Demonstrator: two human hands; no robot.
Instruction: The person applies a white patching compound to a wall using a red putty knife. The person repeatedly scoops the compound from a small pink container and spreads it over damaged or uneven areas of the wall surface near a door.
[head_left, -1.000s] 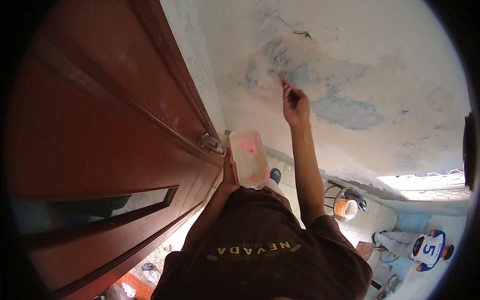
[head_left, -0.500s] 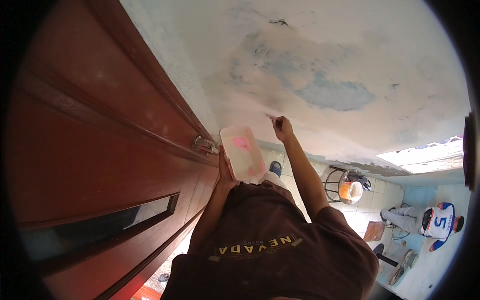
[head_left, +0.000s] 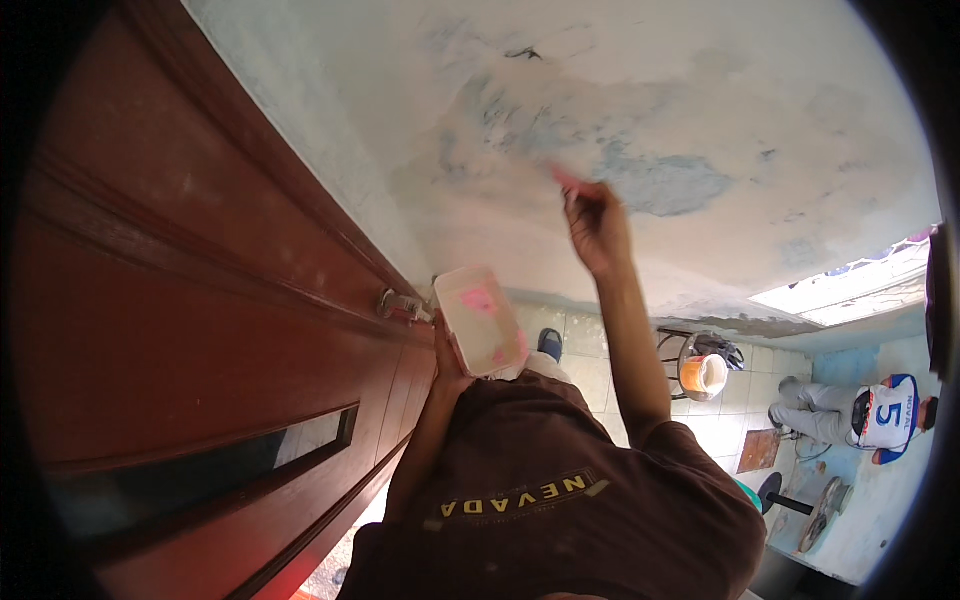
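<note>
A shallow rectangular tub (head_left: 468, 338) is held at the near centre by the left hand (head_left: 447, 352), whose grip is closed around its left side; pink smears (head_left: 478, 299) are seen on its pale inside. By the right hand (head_left: 602, 228), raised in front of the wall (head_left: 790, 100) to the right of the tub and farther off, a small pink tool (head_left: 566, 178) is pinched, the grip being clenched on it. The tool is blurred, and whether the wall is touched by it cannot be told. The pale wall is marked by a bluish patch (head_left: 675, 186) just right of that hand and by dark scuffs.

The left of the scene is filled by a reddish-brown door (head_left: 190, 270), its metal handle (head_left: 402, 305) just beside the tub. To the right, an orange-and-white bucket (head_left: 703, 376) and a dark bag (head_left: 717, 350) are seen together at a stool (head_left: 673, 348). At the far right, another person (head_left: 888, 416) in a white-and-blue shirt is seen near a bluish wall section (head_left: 846, 366).
</note>
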